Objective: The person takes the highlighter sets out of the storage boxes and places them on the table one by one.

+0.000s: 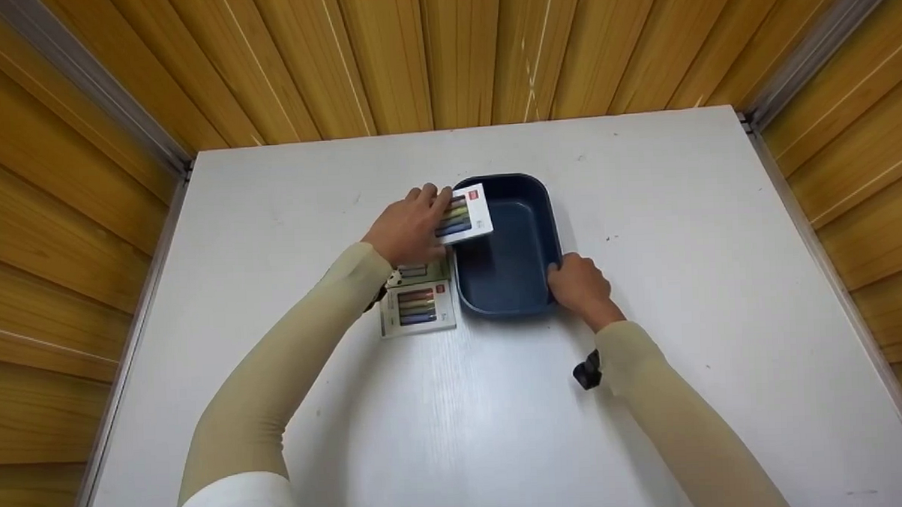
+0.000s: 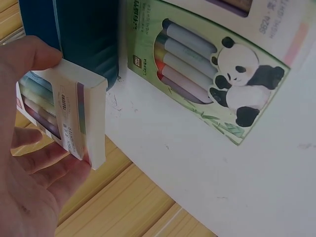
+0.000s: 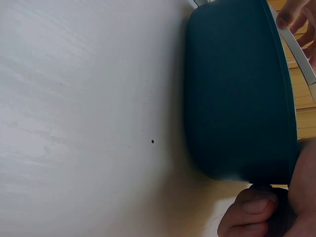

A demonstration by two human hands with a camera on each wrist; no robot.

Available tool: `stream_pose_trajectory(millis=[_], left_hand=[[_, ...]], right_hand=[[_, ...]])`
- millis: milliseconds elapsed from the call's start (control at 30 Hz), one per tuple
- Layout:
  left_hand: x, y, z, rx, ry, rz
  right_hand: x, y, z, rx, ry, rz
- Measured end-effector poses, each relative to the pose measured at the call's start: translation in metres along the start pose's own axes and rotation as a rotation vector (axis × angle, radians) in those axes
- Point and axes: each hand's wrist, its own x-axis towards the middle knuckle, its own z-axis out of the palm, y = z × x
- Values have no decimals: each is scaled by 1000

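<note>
My left hand holds a white box of highlighters with a clear window, tilted over the left rim of a deep dark blue tray. In the left wrist view, the thumb and fingers pinch this box at its edges. My right hand grips the tray's right side near the front corner; the right wrist view shows fingers curled there, partly cut off by the frame. Left of the tray lie a green panda-print box of highlighters, partly hidden under my left hand, and another white box of highlighters.
Everything stands on a white table. Wood-patterned panels rise behind it and on both sides. A small black device sits at my right wrist. The tray's visible floor is bare.
</note>
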Motion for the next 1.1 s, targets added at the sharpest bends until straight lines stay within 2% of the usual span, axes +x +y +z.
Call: stream_pose_trajectory(millis=[233, 400, 667, 1100], left_hand=[[0, -5, 0, -10, 8, -7], [0, -8, 1, -21, -10, -35], [0, -13, 3, -33, -17, -45], [-3, -25, 8, -33, 11, -65]], right_hand=[[-1, -1, -2, -16, -9, -17], [-1, -1, -2, -16, -12, -8], [-1, -1, -2, -15, -19, -1], [-2, -1, -2, -3, -8, -8]])
